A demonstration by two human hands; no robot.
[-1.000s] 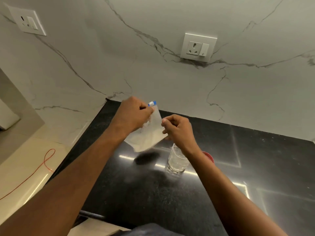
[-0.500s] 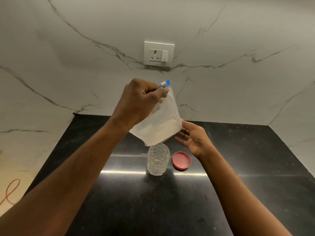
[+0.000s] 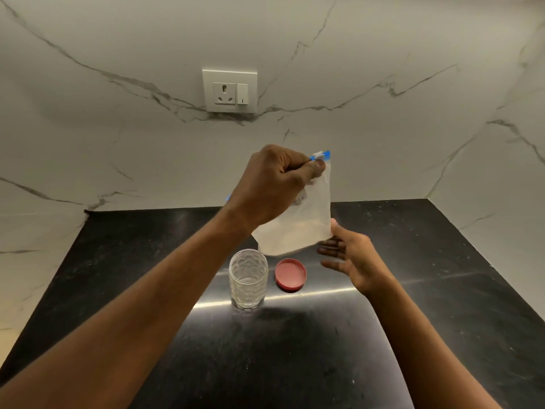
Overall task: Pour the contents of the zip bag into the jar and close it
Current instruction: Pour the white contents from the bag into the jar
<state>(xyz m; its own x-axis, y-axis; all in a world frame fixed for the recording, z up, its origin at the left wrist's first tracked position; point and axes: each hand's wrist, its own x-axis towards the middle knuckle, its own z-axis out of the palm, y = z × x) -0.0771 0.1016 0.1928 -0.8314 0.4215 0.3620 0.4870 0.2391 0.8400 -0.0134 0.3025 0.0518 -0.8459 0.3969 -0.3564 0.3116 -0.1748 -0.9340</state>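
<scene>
My left hand (image 3: 274,184) grips the top of a clear zip bag (image 3: 306,225) near its blue-and-white slider, and holds it in the air. White powder fills the bag's bottom. My right hand (image 3: 351,255) is open beside the bag's lower right corner, fingers spread, close to or just touching it. An open, textured clear jar (image 3: 248,280) stands on the black counter (image 3: 295,349) below and left of the bag. Its red lid (image 3: 290,274) lies flat just right of the jar.
A white marble wall runs behind and along both sides of the counter, with a socket and switch plate (image 3: 229,90) above the bag. The counter's left edge (image 3: 38,305) drops off to a pale floor.
My right hand let go of the bag and opened beside it. The left hand holds the bag upright higher, now right of the jar. The view shifted, centring the jar and lid.
</scene>
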